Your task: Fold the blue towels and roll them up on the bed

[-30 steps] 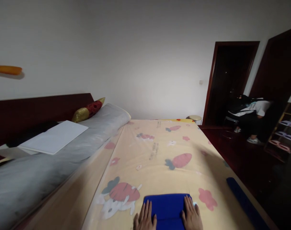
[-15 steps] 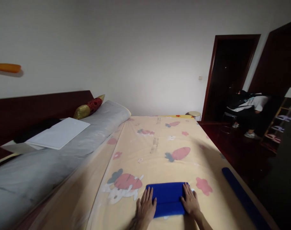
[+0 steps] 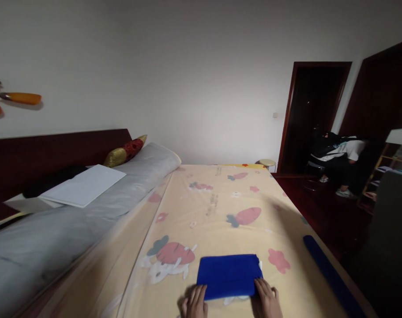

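A folded blue cloth [image 3: 230, 274] lies flat as a rectangle on the patterned bed sheet [image 3: 194, 238], close in front of me. My left hand [image 3: 196, 302] is at its near left corner, fingers together and bent over the edge. At the near right corner my right hand [image 3: 267, 297] has its fingers closed on the cloth's edge. Both thumbs are partly hidden, and the bottom of the picture cuts off the wrists. To the right, a long narrow blue strip [image 3: 329, 271], apparently cloth, runs along the bed's edge.
A grey bedding roll [image 3: 137, 176] lies along the left, bearing a white flat board [image 3: 84, 184]. Beside the headboard [image 3: 61, 148] sits a red and gold cushion [image 3: 126, 151]. A stool [image 3: 267, 163] stands beyond the bed. At right, a seated person [image 3: 341, 154] bends forward near a shelf [image 3: 374, 185].
Both hands have slid back toward me, from lying spread along the cloth's sides to its near corners. The cloth's top is now uncovered. The view has shifted slightly.
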